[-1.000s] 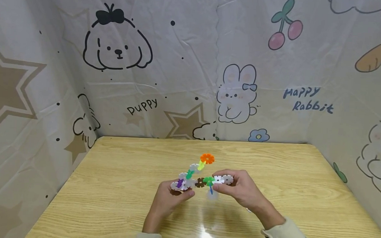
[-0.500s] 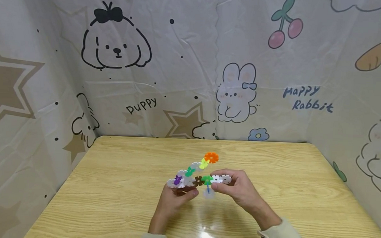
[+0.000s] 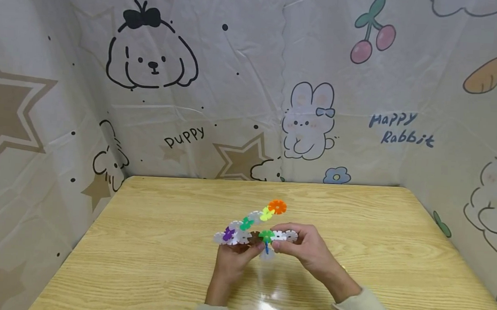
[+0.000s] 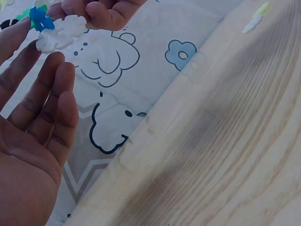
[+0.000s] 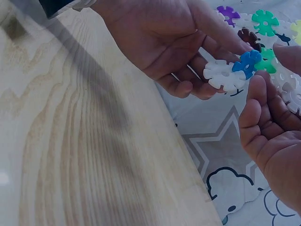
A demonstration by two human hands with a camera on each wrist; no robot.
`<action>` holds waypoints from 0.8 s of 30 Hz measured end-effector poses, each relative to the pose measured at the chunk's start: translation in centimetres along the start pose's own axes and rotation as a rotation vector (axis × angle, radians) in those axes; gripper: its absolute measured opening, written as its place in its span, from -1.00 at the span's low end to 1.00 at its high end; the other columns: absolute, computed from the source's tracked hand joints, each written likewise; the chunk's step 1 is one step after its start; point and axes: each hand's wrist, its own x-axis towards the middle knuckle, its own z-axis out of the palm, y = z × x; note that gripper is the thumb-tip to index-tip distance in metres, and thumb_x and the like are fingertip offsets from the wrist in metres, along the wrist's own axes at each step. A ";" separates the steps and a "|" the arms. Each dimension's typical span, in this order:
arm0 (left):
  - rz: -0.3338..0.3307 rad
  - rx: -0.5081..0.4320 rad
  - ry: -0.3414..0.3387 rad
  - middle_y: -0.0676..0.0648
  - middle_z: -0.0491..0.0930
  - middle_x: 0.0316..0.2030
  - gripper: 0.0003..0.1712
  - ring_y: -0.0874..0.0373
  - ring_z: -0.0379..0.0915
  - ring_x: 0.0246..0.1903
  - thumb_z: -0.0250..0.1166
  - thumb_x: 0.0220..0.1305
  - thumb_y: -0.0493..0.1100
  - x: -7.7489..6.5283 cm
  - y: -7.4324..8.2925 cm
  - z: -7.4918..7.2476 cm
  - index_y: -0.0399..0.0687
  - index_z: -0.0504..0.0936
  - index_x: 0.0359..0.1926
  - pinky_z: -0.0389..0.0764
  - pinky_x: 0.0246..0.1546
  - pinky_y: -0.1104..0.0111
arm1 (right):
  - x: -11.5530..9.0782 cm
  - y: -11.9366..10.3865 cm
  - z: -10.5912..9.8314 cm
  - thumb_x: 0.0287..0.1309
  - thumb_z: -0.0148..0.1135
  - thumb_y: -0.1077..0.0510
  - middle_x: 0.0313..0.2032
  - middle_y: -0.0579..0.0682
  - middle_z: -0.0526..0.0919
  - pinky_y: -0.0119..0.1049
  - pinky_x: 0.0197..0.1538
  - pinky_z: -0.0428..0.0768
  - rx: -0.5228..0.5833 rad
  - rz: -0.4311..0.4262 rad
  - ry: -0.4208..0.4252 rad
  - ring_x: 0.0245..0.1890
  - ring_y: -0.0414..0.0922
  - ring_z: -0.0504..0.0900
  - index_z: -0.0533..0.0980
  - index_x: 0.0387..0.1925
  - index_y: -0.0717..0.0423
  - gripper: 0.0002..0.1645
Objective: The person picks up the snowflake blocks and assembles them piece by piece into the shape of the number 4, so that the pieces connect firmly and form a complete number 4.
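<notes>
Both hands hold a chain of interlocking snowflake discs (image 3: 247,223) above the table. One row bends up from a purple disc (image 3: 228,233) through green and yellow to an orange disc (image 3: 277,206); the other runs right through brown, green and white. My left hand (image 3: 232,265) grips it from below, thumb by the brown disc (image 5: 249,37). The right hand (image 3: 307,245) pinches the white discs (image 3: 278,235) at the right end between thumb and fingers. A blue disc (image 5: 247,64) hangs from the green one, with a translucent white disc (image 5: 224,75) joined to it.
The wooden table (image 3: 144,243) lies beneath the hands. A loose pale and yellow piece (image 4: 255,22) lies on it, mostly behind the right forearm in the head view. A printed cloth (image 3: 218,79) encloses the table's back and sides.
My left hand has slid right along the chain, its thumb now by the brown and green discs. The right hand and the disc chain have shifted slightly left.
</notes>
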 end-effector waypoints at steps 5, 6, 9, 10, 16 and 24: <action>-0.005 0.005 0.036 0.00 0.71 -0.30 -0.65 0.19 0.64 -0.29 0.41 0.05 -0.55 -0.2 -0.1 0.2 -0.57 0.52 -0.12 0.64 -0.20 0.35 | 0.0 0.4 0.1 0.24 0.33 0.31 -0.15 0.07 0.72 -0.20 -0.08 0.65 0.013 0.014 -0.003 -0.30 -0.19 0.69 0.53 0.04 0.50 -0.60; -0.006 0.001 0.039 -0.02 0.71 -0.30 -0.65 0.19 0.64 -0.30 0.41 0.04 -0.55 -0.2 -0.1 0.2 -0.56 0.52 -0.13 0.64 -0.21 0.35 | 0.0 0.5 0.2 0.24 0.33 0.31 -0.15 0.08 0.72 -0.20 -0.08 0.65 0.012 0.019 -0.001 -0.30 -0.19 0.69 0.53 0.04 0.50 -0.60; 0.002 -0.021 0.044 -0.07 0.70 -0.31 -0.62 0.19 0.63 -0.32 0.42 0.03 -0.56 -0.2 -0.1 0.2 -0.59 0.49 -0.13 0.64 -0.22 0.36 | 0.0 0.6 0.3 0.24 0.34 0.29 -0.12 0.11 0.71 -0.20 -0.08 0.66 0.005 0.032 0.003 -0.31 -0.18 0.69 0.54 0.04 0.48 -0.60; 0.005 -0.026 0.048 -0.07 0.70 -0.31 -0.62 0.20 0.62 -0.32 0.42 0.02 -0.56 -0.2 -0.1 0.2 -0.59 0.49 -0.13 0.64 -0.23 0.36 | 0.0 0.7 0.3 0.24 0.34 0.29 -0.11 0.11 0.70 -0.20 -0.09 0.66 0.002 0.033 0.003 -0.31 -0.18 0.69 0.54 0.05 0.48 -0.60; 0.022 -0.026 0.082 0.04 0.67 -0.31 -0.58 0.22 0.60 -0.33 0.43 -0.02 -0.60 -0.3 0.0 0.3 -0.58 0.49 -0.11 0.64 -0.23 0.38 | 0.1 0.7 0.5 0.23 0.34 0.29 -0.17 0.11 0.72 -0.21 -0.09 0.66 -0.001 0.034 -0.001 -0.31 -0.20 0.68 0.54 0.05 0.49 -0.58; 0.029 -0.050 0.110 0.04 0.68 -0.31 -0.58 0.22 0.62 -0.32 0.40 -0.06 -0.65 -0.4 -0.1 0.2 -0.63 0.47 -0.13 0.64 -0.23 0.38 | 0.4 0.7 0.4 0.26 0.32 0.29 -0.07 0.18 0.68 -0.23 -0.11 0.66 -0.006 0.021 -0.046 -0.25 -0.20 0.65 0.55 0.06 0.43 -0.61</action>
